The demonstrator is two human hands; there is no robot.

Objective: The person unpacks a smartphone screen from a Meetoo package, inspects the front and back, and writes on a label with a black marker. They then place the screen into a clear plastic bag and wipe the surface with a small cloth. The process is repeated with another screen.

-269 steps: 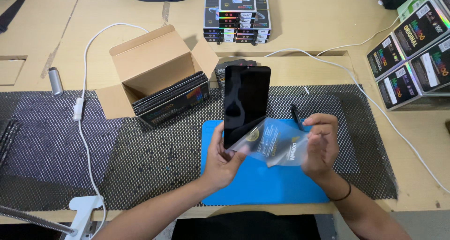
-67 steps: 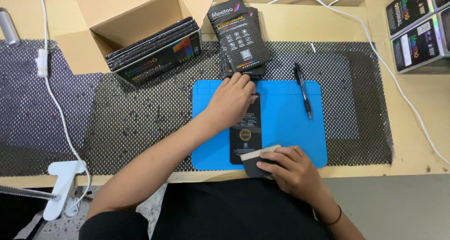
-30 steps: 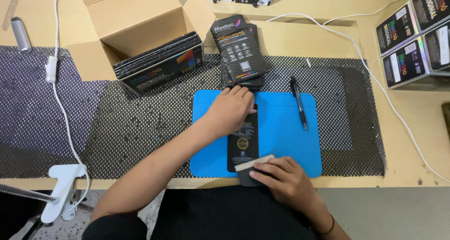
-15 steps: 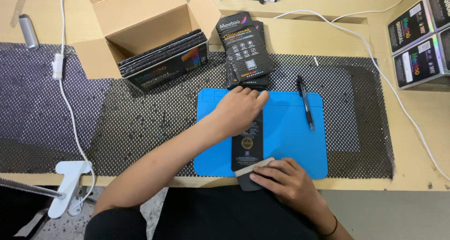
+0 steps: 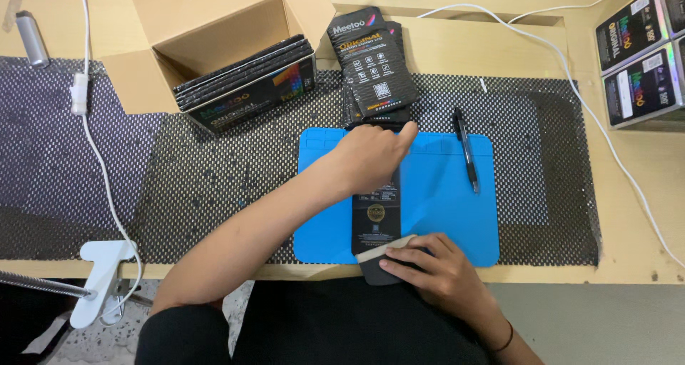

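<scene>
A long black flat screen part (image 5: pixel 376 219) lies lengthwise on the blue mat (image 5: pixel 442 208). My left hand (image 5: pixel 369 159) presses flat on its far end, fingers together. My right hand (image 5: pixel 428 265) is at its near end by the table edge, fingers closed on a beige and dark flap (image 5: pixel 379 256) there. What lies under the flap is hidden.
A stack of black retail packets (image 5: pixel 374 65) lies beyond the mat. An open cardboard box (image 5: pixel 214 44) with several dark boxes stands at the back left. A black pen (image 5: pixel 466 158) lies on the mat's right side. White cable (image 5: pixel 571 72), more boxes (image 5: pixel 642 58) at the right, a white clamp (image 5: pixel 103 269).
My left hand slid a little toward the far end of the black part. My right hand stays at the near end on the flap. The view shifted slightly.
</scene>
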